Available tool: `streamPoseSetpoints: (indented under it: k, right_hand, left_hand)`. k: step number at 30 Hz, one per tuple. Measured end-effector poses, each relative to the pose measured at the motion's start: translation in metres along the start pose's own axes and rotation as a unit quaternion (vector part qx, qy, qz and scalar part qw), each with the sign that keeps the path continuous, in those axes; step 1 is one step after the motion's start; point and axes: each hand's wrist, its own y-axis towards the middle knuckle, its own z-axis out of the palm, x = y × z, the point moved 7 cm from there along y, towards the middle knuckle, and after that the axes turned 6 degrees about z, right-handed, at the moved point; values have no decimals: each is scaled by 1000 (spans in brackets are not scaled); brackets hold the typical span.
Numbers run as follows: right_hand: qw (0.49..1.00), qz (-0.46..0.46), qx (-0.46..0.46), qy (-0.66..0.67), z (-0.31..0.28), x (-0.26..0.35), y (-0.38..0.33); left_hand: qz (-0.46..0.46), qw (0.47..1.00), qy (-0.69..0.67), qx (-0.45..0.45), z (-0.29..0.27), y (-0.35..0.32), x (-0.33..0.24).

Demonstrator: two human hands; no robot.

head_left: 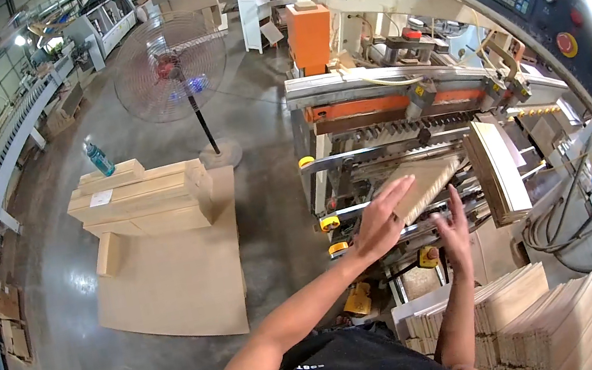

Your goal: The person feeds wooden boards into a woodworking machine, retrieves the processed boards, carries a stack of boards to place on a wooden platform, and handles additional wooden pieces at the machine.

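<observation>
A clear blue-green plastic bottle (99, 160) stands on a stack of pale wooden boards (141, 203), which sits on a flat brown sheet (173, 298). Just beyond: round wire-caged pedestal fan (170, 68). Person's left hand (378, 224): fingers straight, laid over the near left end of a pale rectangular wooden panel (429, 187); cannot tell whether the thumb grips. Panel lies slantwise above the machine's metal rails. Right hand (453, 232): spread, fingers up, just beside the panel; contact unclear. Farther right, a bundle of pale wooden strips (498, 171).
</observation>
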Motion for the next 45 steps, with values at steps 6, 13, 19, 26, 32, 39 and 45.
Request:
streamPoseSetpoints:
  k: [6, 13, 19, 26, 32, 39, 45]
  right_hand:
    - [934, -205, -95, -279, 36, 66, 8]
    - [953, -110, 36, -279, 69, 45, 21]
    - [924, 50, 13, -379, 76, 0, 72]
    - [864, 63, -40, -498, 62, -47, 117]
    - [898, 93, -39, -429, 52, -80, 154]
    - [924, 58, -81, -370, 18, -148, 183]
    - [907, 89, -69, -405, 52, -86, 189]
  left_hand:
    - [-201, 921, -314, -111, 14, 8, 14]
    - [-442, 801, -394, -81, 10, -47, 62]
    - [-489, 811, -296, -127, -62, -127, 87]
    - [-653, 709, -161, -212, -95, -350, 98]
    - [-790, 609, -65, 28, -91, -620, 118]
    - [-834, 538, -109, 54, -81, -645, 121]
    - [-818, 570, -74, 38, -85, -540, 155]
